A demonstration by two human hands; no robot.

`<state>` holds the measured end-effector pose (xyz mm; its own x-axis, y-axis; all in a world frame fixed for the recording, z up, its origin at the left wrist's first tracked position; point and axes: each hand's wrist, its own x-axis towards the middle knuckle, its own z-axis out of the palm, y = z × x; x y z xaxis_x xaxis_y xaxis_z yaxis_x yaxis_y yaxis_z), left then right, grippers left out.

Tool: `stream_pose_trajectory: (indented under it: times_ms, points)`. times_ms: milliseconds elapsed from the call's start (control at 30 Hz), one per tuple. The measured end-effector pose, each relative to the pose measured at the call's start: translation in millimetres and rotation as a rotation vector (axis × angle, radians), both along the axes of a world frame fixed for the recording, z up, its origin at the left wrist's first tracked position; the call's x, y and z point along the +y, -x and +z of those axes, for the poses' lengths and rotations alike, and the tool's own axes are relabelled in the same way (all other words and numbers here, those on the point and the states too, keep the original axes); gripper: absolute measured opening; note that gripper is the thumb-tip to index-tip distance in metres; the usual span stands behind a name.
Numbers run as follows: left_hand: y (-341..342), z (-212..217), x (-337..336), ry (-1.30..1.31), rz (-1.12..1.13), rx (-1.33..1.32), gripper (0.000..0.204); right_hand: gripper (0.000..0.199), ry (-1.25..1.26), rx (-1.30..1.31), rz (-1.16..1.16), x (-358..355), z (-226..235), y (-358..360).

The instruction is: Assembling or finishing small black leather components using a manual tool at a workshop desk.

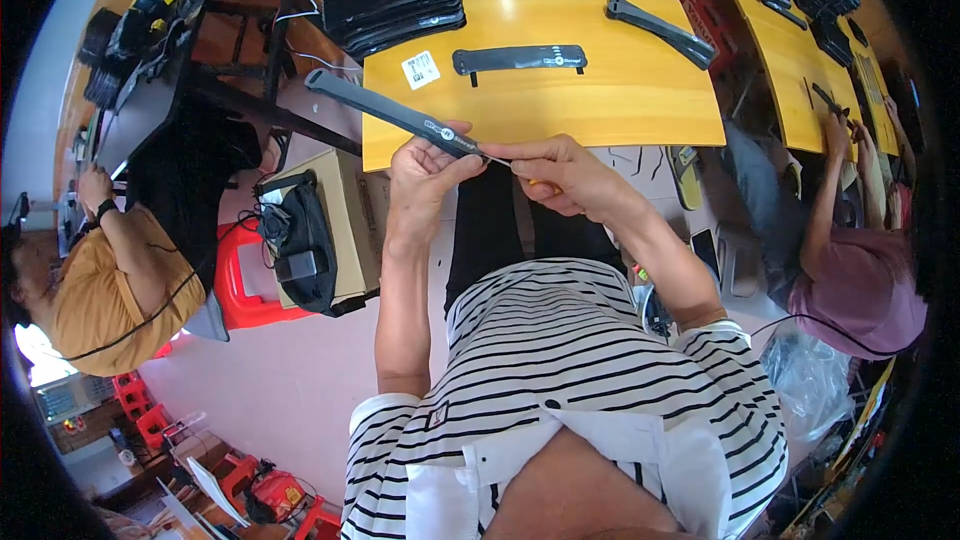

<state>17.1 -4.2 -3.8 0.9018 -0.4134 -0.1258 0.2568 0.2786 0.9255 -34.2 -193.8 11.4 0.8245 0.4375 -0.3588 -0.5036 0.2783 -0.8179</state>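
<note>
My left hand [428,172] is closed around one end of a black strap [385,117] with white print. The strap's other end, with a hole in it, points up and left over the table edge. My right hand [560,175] grips a small thin metal tool with an orange handle [541,184]; its kind is mostly hidden by my fingers. The tool's tip meets the strap end beside my left thumb. Beyond my hands, a second black strap [520,60] lies flat on the yellow table [600,110], and a folded black strap [660,32] lies to its right.
Stacks of black straps [395,10] stand at the table's far left, behind a white label sheet [420,69]. A cardboard box [345,210] with a black bag [300,240] sits left of me, by a red stool [238,275]. People work on both sides.
</note>
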Motion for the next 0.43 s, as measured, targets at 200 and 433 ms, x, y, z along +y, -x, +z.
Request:
stream_pose_trajectory:
  times_ms: [200, 433]
  points:
    - [5, -1, -13, 0.080, 0.119, 0.020, 0.027, 0.040, 0.279, -0.404, -0.154, 14, -8, 7]
    - [14, -12, -26, -0.112, 0.330, -0.337, 0.026, 0.043, 0.244, -0.324, -0.337, 30, -13, 13]
